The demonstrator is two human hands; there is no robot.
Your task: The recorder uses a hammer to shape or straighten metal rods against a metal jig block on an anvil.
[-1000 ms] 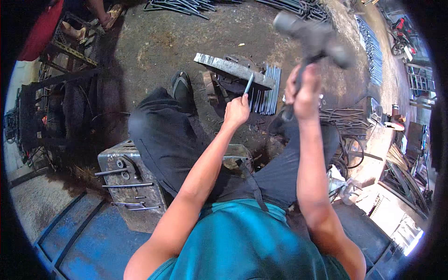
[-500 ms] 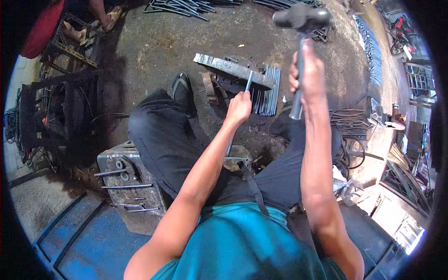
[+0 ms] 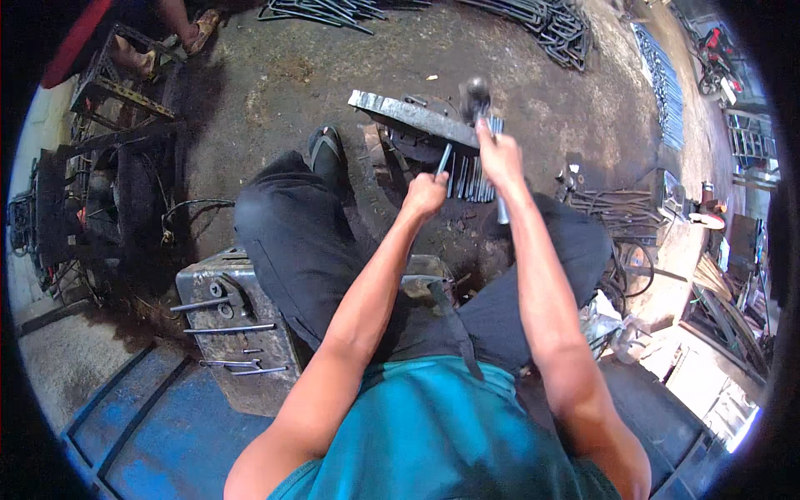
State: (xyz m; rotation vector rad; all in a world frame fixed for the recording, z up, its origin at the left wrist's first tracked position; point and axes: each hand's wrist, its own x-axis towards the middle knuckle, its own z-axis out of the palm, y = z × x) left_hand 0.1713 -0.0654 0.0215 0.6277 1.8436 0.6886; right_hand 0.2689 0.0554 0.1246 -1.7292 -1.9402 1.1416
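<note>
On stained concrete floor (image 3: 275,75), steel bar (image 3: 412,117) under hammer (image 3: 477,93), rod piles (image 3: 542,21) beyond

Your right hand (image 3: 498,154) is closed around the handle of a hammer (image 3: 477,98), and the dark hammer head sits just above your fist, touching or almost touching the grey steel bar (image 3: 412,117). Just to the left of this grip, your left hand (image 3: 425,196) is closed around a thin metal rod (image 3: 443,160), which points up to the same bar. Directly under the hammer grip a bundle of short rods (image 3: 473,177) lies on the ground. Far below and left of both grips, a metal box (image 3: 218,321) stands beside your left knee, with loose rods on top.
</note>
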